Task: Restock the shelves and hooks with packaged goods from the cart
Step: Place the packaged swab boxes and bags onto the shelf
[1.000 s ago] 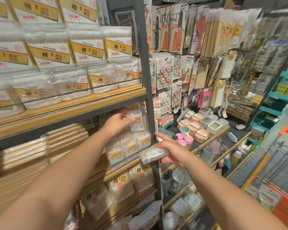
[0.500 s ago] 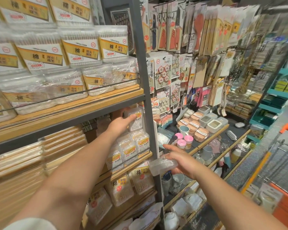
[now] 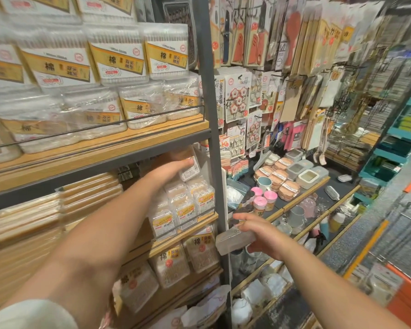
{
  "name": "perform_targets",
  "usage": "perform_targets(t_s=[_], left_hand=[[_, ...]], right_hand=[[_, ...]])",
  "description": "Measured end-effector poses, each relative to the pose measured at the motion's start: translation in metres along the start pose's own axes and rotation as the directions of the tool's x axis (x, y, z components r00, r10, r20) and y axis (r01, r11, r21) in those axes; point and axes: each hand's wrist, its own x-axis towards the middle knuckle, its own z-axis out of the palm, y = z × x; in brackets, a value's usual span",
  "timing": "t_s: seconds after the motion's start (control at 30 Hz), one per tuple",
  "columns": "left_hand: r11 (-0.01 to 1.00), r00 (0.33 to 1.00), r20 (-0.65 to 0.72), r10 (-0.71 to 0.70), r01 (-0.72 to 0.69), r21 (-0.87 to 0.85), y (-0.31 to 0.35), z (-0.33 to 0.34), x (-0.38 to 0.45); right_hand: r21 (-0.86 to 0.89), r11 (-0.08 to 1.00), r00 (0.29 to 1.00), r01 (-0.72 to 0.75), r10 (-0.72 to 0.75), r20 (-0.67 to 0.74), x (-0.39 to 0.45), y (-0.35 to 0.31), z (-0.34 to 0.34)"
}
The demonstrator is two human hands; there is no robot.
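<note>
My left hand (image 3: 170, 170) reaches into the second wooden shelf (image 3: 190, 225) and grips a small clear packet (image 3: 189, 168) at the top of a stack of similar small packets (image 3: 183, 205). Lower and to the right, in front of the grey upright post (image 3: 220, 186), my right hand (image 3: 262, 236) holds a second clear plastic packet (image 3: 234, 241) flat between thumb and fingers. The orange cart (image 3: 403, 281) shows at the right edge with packaged goods inside.
Cotton swab boxes (image 3: 119, 60) fill the upper shelf (image 3: 100, 148) behind a wire rail. Hanging packaged goods (image 3: 271, 43) cover the hooks to the right. Cups, pink jars (image 3: 263, 198) and lidded containers (image 3: 309, 176) crowd the dark lower shelves. Cotton bags (image 3: 173, 264) sit below.
My left hand has pushed its packet up and deeper onto the stack. My right hand has sunk lower and to the right with its packet. The view has shifted slightly left.
</note>
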Motion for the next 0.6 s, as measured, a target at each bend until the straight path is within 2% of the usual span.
perform_targets(t_s=[0.13,0.23,0.33,0.47,0.6], left_hand=[[0.995,0.999,0.046,0.0,-0.005,0.104,-0.004,-0.018,-0.007],[0.982,0.999,-0.038,0.032,-0.025,0.185,0.001,-0.013,-0.01],[0.942,0.979,-0.105,0.173,-0.134,0.307,0.01,0.004,-0.016],[0.883,0.941,-0.101,0.322,-0.26,0.391,0.01,0.02,-0.012],[0.897,0.933,-0.139,0.333,-0.267,0.353,0.004,0.023,-0.006]], right_hand=[[0.019,1.0,0.996,0.001,-0.002,0.086,0.011,0.001,0.012],[0.021,1.0,0.993,-0.008,0.005,0.115,0.012,-0.003,0.024],[0.028,1.0,0.99,0.001,-0.005,0.142,0.01,-0.002,0.029],[0.002,1.0,0.989,0.012,-0.012,0.146,0.005,0.004,0.025],[0.003,1.0,0.992,0.019,-0.019,0.121,-0.004,0.012,0.019]])
